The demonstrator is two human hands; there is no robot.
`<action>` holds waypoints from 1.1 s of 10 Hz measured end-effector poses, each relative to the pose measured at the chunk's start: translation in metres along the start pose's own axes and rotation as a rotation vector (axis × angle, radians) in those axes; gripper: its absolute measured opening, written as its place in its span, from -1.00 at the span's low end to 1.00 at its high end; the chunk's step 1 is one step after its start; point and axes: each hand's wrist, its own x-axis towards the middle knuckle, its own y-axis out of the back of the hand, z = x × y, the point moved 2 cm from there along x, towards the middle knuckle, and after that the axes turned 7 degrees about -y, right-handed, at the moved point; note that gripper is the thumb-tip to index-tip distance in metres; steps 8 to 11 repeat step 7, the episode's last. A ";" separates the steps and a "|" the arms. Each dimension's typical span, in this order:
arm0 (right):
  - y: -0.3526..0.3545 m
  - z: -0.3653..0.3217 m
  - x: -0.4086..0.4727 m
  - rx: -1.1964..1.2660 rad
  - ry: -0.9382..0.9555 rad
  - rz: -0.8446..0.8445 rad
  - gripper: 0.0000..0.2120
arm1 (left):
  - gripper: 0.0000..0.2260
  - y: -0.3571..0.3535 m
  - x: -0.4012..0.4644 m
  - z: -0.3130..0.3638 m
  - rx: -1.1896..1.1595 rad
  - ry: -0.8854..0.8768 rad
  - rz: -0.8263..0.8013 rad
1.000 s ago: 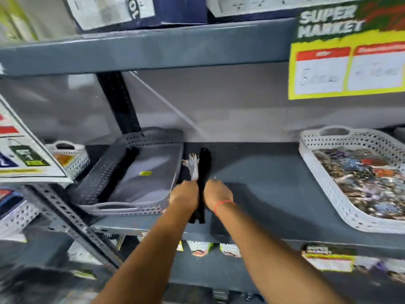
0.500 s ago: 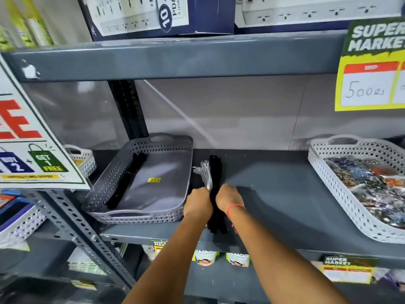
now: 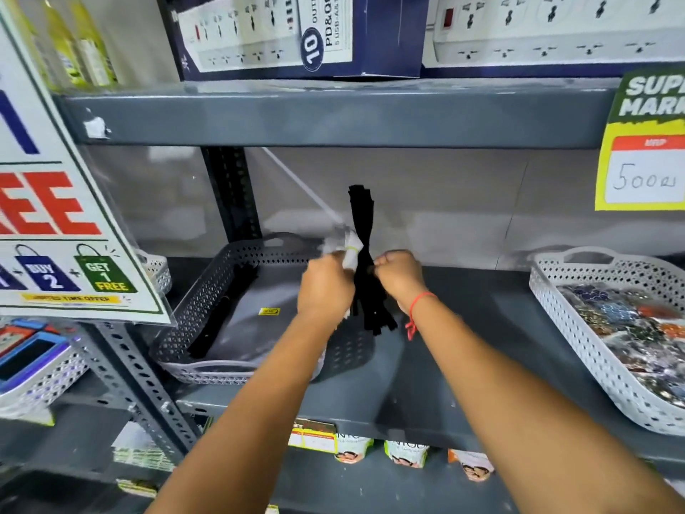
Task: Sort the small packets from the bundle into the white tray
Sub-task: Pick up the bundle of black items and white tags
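A bundle of long black packets (image 3: 365, 254) stands upright in the air above the grey shelf, with a whitish banded end (image 3: 348, 248) on its left side. My left hand (image 3: 324, 287) grips the bundle's white part from the left. My right hand (image 3: 398, 278), with a red thread on its wrist, pinches the black strips from the right. The perforated tray (image 3: 222, 276) sits just left of and below my hands. Several black packets (image 3: 222, 309) lie along its left wall, and a yellow sticker marks its floor.
A white basket (image 3: 578, 343) full of colourful small items sits at the right of the shelf (image 3: 463, 365). A promo sign (image 3: 66, 231) hangs at left, a price tag (image 3: 645, 157) at upper right. Power-strip boxes (image 3: 296, 31) rest on the shelf above. A black upright post (image 3: 231, 194) stands behind the tray.
Both hands have lifted the bundle off the shelf and turned it upright. The camera has moved closer and shifted left.
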 end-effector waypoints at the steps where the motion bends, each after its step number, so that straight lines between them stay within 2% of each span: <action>1: -0.013 -0.022 0.004 -0.007 0.046 -0.018 -0.95 | -0.82 0.018 0.007 -0.012 0.032 -0.020 0.054; 2: -0.048 -0.034 0.003 -0.148 0.027 -0.061 -0.76 | -0.81 0.028 0.010 -0.047 0.207 0.066 -0.013; 4: -0.106 -0.016 -0.007 -0.361 -0.058 -0.155 -0.70 | -0.70 0.018 -0.004 -0.105 0.425 0.226 -0.226; 6: -0.116 -0.021 -0.026 -0.462 0.009 -0.149 -0.70 | -0.68 0.017 -0.010 -0.125 0.433 0.336 -0.300; 7: -0.103 -0.023 -0.034 -0.464 0.052 -0.085 -0.69 | -0.70 0.024 -0.015 -0.119 0.413 0.329 -0.228; 11: -0.103 -0.023 -0.034 -0.464 0.052 -0.085 -0.69 | -0.70 0.024 -0.015 -0.119 0.413 0.329 -0.228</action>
